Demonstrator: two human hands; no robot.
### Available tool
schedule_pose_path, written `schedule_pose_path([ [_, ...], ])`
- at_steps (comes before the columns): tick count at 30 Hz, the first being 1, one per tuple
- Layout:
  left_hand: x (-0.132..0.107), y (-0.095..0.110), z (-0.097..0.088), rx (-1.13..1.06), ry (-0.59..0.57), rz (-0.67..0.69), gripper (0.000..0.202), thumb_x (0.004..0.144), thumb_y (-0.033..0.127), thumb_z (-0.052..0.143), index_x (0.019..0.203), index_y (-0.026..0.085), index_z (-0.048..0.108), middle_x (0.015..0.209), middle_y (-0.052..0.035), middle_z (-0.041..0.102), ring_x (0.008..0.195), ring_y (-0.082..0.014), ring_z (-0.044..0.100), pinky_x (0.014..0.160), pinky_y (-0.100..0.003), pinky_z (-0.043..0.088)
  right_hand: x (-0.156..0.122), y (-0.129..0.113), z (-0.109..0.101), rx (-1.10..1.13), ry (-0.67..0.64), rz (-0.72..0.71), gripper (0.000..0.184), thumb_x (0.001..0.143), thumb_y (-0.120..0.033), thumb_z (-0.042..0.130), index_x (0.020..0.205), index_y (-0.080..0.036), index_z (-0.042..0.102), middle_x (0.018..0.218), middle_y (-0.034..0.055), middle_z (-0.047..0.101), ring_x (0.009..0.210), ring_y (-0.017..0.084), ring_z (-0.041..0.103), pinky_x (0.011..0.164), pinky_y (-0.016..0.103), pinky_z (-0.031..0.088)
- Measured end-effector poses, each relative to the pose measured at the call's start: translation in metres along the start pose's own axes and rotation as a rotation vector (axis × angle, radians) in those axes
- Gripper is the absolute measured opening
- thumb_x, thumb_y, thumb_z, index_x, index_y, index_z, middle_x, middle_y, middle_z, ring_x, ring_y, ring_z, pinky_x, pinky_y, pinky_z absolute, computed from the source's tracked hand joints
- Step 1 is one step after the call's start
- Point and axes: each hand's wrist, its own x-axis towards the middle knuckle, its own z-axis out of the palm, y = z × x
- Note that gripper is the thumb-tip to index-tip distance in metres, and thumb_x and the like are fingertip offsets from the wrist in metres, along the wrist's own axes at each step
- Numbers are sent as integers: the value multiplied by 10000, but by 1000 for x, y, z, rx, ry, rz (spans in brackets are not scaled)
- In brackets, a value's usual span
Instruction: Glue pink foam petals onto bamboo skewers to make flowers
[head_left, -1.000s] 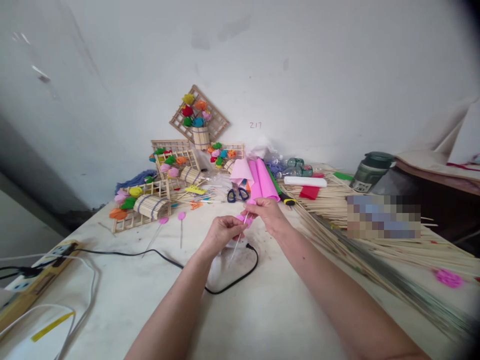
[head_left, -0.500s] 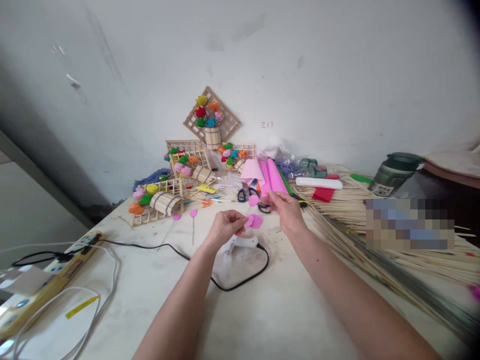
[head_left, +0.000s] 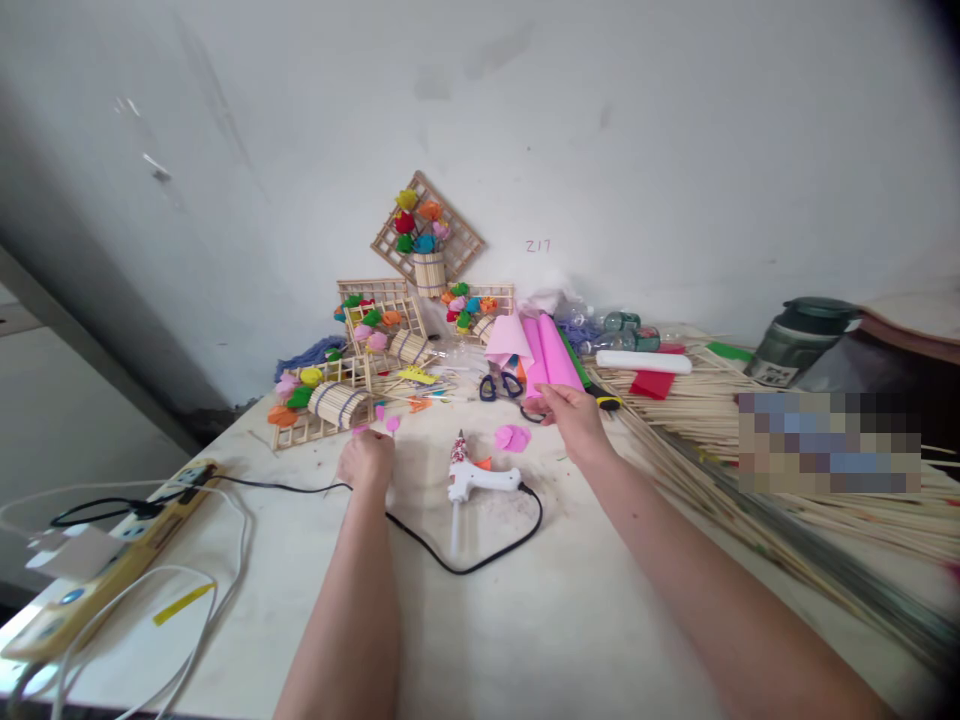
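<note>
The left hand (head_left: 366,462) sets a pink-tipped stick (head_left: 391,428) down, fingers closed on it. The right hand (head_left: 574,418), loosely curled and empty, hovers beside pink petals (head_left: 512,437); picking 1 up seems next, near the glue gun (head_left: 480,478).

Matt white tabletop (head_left: 570,620), smudged and slightly rough. White glossy plastic glue gun (head_left: 480,480) with smooth black rubbery cord (head_left: 480,565). Pale raw-wood thin sticks (head_left: 750,440) in a loose heap. Smooth matt pink rolled paper sheets (head_left: 551,360). Small pink paper discs (head_left: 512,437). Slatted light-wood frames (head_left: 322,405) bearing coloured paper flowers. Dark green glossy flask (head_left: 799,340).
</note>
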Motion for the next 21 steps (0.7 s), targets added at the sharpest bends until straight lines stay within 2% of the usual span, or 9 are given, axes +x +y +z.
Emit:
schedule_pose_path([
  [3, 4, -1, 3, 24, -19, -11, 308, 695, 322, 501, 911, 188, 676, 1030, -204, 614, 941, -365, 561, 697, -434, 424, 2, 1, -3, -66, -14, -41, 308, 693, -429, 588, 796, -145, 647, 652, 67, 681, 592, 178, 630, 453, 236, 398],
  [6, 7, -1, 5, 49, -33, -13, 347, 712, 394, 498, 970, 222, 652, 1070, -171, 605, 972, -341, 552, 737, -435, 421, 3, -1, -10, -180, -5, -110, 302, 706, -443, 574, 662, -150, 628, 525, 32, 634, 486, 149, 584, 449, 233, 396],
  [8, 6, 2, 4, 50, 12, -8, 401, 727, 444, 475, 1039, 236, 618, 1077, -157, 604, 983, -327, 549, 765, -443, 414, 3, -5, -14, -259, 18, -175, 345, 717, -474, 555, 587, -157, 599, 426, 4, 570, 420, 132, 537, 447, 232, 393],
  [11, 0, 13, 1, 16, 97, 30, 438, 747, 482, 440, 1072, 233, 598, 1051, -159, 615, 977, -330, 549, 770, -458, 410, 1, -12, -16, -349, 64, -228, 438, 761, -529, 474, 521, -171, 554, 348, -15, 495, 368, 122, 498, 447, 231, 395],
  [14, -14, 32, -2, -18, 127, 125, 419, 757, 471, 430, 1047, 229, 612, 997, -156, 634, 947, -332, 560, 748, -453, 417, -1, -13, -13, -410, 41, -238, 459, 790, -517, 436, 491, -180, 522, 369, -2, 515, 393, 131, 531, 469, 232, 416],
  [16, -25, 46, -3, -17, 111, 219, 402, 765, 455, 425, 1030, 225, 619, 943, -149, 648, 921, -330, 569, 730, -440, 422, 0, -10, -11, -435, -26, -242, 388, 805, -455, 443, 577, -170, 577, 469, 19, 595, 481, 145, 588, 518, 235, 446],
  [19, -42, 66, -2, -8, 107, 427, 369, 769, 420, 435, 1015, 218, 622, 881, -125, 660, 898, -308, 578, 716, -401, 425, 4, -6, -12, -507, -67, -258, 258, 807, -324, 464, 925, -161, 626, 707, 30, 685, 670, 152, 640, 632, 242, 471],
  [21, -53, 77, 0, -18, 145, 588, 352, 772, 398, 445, 1019, 218, 618, 890, -101, 661, 903, -283, 575, 728, -373, 421, 7, -8, -18, -652, -12, -266, 377, 766, -288, 523, 1128, -184, 546, 838, 22, 692, 791, 161, 635, 714, 260, 464],
])
